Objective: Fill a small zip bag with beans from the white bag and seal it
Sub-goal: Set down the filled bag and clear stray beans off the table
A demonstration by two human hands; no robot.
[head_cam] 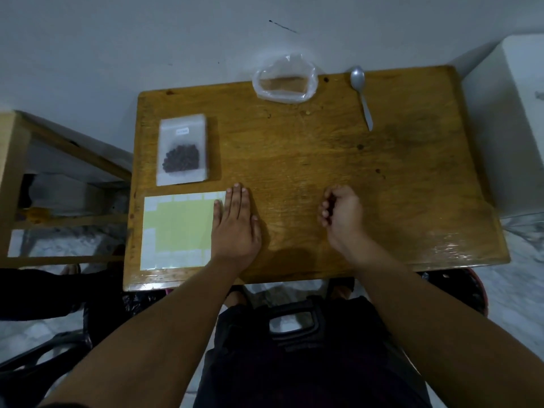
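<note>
Forearms reach in over the near edge of the table (323,148); the left hand (235,225) is closest to the small zip bag (184,150).

The zip bag lies flat on the table's left half, its long axis running away from the person, with dark beans (181,161) pooled at its near end; whether it is sealed is not discernible. It sits just beyond and left of the left hand, which lies palm down with fingers straight and together, its outer edge overlapping a label sheet (176,228). The right hand (341,212) rests well apart, fingers curled inward; whether the dark patch inside the curl is shadow or something held cannot be determined. The white bag (284,81) gapes at the far edge, with a spoon (362,98) just right of it. Judgement: the zip bag falls to the left hand, reaching forward-left.
</note>
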